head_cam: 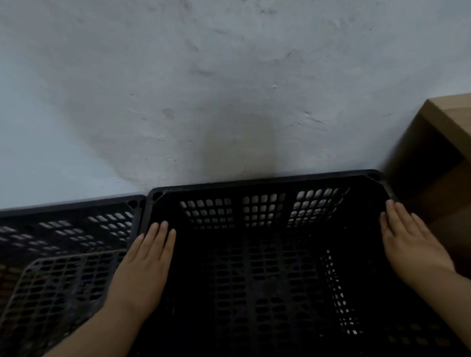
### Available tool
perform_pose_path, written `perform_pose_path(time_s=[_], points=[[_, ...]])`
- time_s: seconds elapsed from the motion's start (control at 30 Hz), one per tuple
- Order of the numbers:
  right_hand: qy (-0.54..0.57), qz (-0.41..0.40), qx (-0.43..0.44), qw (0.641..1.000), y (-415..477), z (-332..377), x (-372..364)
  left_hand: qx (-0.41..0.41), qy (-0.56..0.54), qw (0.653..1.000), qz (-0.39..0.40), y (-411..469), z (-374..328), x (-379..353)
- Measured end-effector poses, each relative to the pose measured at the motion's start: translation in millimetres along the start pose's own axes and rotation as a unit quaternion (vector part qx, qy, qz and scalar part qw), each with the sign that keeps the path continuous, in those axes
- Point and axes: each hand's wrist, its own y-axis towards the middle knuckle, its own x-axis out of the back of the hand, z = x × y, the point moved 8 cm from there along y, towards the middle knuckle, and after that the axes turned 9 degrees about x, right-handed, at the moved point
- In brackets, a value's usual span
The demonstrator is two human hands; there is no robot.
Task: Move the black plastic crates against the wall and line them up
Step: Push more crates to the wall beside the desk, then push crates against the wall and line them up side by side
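Squarely in the lower middle of the frame sits a black plastic crate (270, 257), its far rim running left to right along the foot of the pale wall (224, 71) and, as far as can be judged, touching it or nearly so. Both hands lie flat and open on the crate's side rims, fingers together and pointing toward the wall: the left hand (145, 263) on the left rim, the right hand (410, 241) on the right rim, neither curled around anything. They sit about equally far up the crate, so any further push would likely go straight toward the wall along the crate's short axis. A second black crate (57, 253) stands at the lower left, also against the wall, its near corner just beside the first crate's left corner; the first crate's rim looks slightly higher in the frame, which may be only the wide lens. A wooden cabinet (449, 147) stands just beside the crate at the right edge. The crates are rigid moulded lattice with rectangular slots, matte and scuffed, with small round holes at the rim corners; the wall is rough, blotchy plaster.
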Motion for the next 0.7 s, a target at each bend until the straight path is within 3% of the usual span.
perform_pose_path(time_s=[0.03, 0.07, 0.13, 0.2, 0.27, 0.37, 0.43, 0.63, 0.7], points=[[-0.002, 0.011, -0.007, 1.000, -0.2, -1.9, 3.3, 0.021, 0.007, 1.000, 0.008, -3.0, 1.1, 6.7], [0.011, 0.077, -0.019, 0.997, -4.0, -3.8, 3.5, 0.045, 0.008, 0.999, 0.002, -7.7, 2.5, 15.5], [0.063, 0.119, -0.063, 0.989, -5.5, -7.4, 19.7, 0.054, 0.000, 0.997, -0.058, -17.7, 4.0, 37.7], [0.090, 0.113, -0.065, 0.987, -4.9, 2.0, 46.8, 0.058, 0.011, 0.996, -0.071, -32.8, 11.8, 51.9], [0.113, 0.092, -0.056, 0.988, -5.8, 20.2, 77.6, 0.098, 0.012, 0.995, -0.033, -54.8, 33.8, 62.9], [0.147, 0.023, -0.014, 0.989, -9.7, 61.7, 124.3, 0.139, 0.021, 0.988, -0.058, -99.5, 79.7, 83.8], [0.169, -0.018, 0.016, 0.985, -16.0, 94.7, 152.6, 0.184, 0.062, 0.981, 0.016, -129.5, 114.8, 82.2], [0.177, -0.078, 0.070, 0.979, -31.8, 192.1, 219.4, 0.255, 0.067, 0.962, 0.067, -193.7, 207.4, 69.7], [0.178, -0.056, 0.080, 0.979, -31.7, 226.0, 231.5, 0.258, 0.068, 0.961, 0.076, -200.9, 233.2, 60.4]])
